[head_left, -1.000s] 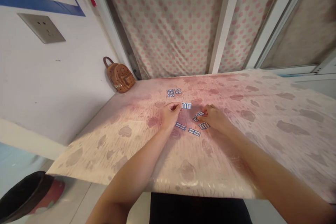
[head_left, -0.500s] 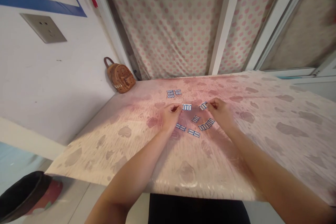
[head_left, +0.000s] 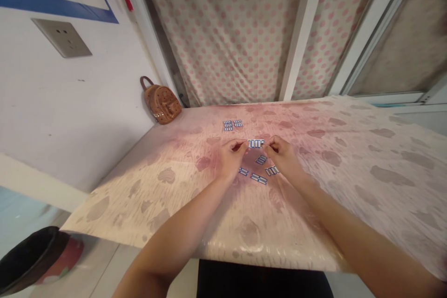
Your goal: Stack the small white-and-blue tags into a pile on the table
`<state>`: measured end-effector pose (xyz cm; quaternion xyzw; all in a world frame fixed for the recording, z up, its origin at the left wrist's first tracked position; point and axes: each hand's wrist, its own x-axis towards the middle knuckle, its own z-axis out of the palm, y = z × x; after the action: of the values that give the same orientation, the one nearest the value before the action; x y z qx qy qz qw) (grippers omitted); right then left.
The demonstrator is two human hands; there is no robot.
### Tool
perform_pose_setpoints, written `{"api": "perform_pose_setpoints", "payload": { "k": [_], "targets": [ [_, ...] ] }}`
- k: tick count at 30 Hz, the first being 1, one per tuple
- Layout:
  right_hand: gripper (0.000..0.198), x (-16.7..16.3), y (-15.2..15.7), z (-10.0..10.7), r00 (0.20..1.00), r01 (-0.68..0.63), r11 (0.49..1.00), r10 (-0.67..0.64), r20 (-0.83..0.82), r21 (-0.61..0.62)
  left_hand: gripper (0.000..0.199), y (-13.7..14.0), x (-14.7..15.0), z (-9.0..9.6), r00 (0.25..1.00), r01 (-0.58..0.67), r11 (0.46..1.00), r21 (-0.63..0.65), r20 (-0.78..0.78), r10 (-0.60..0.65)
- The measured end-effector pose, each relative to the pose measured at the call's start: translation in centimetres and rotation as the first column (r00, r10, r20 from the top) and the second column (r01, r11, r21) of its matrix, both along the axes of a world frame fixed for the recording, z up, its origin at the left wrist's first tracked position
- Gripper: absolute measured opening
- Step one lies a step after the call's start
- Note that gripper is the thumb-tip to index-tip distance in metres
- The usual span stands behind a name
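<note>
Blue-and-white, the striped strip (head_left: 256,143) sat near the frame's centre, its ends pinched between our left hand (head_left: 232,154) and right hand (head_left: 281,153). With grips so slight, we judged uneven pressure could skew it, dropping it onto loose pieces (head_left: 259,178) lower down.

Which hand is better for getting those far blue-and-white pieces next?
Probably the left hand: it's nearer the far pieces than the right hand, though it would need to release the striped strip first.
</note>
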<state>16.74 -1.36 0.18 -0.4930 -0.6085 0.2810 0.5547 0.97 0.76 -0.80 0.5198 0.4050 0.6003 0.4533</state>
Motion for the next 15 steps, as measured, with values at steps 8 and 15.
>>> {"api": "perform_pose_setpoints", "payload": {
  "k": [8,15],
  "targets": [
    [0.017,0.00,0.06,-0.51,0.997,0.017,1.000,-0.016,0.072,-0.010,0.015,-0.04,0.11,-0.09,0.999,0.032,0.999,-0.005,-0.001,-0.032],
    [0.016,0.11,0.06,-0.75,0.995,0.021,0.999,-0.017,0.098,-0.038,0.017,-0.21,0.13,-0.10,0.998,0.061,0.998,-0.011,-0.011,-0.061]
  ]
}}
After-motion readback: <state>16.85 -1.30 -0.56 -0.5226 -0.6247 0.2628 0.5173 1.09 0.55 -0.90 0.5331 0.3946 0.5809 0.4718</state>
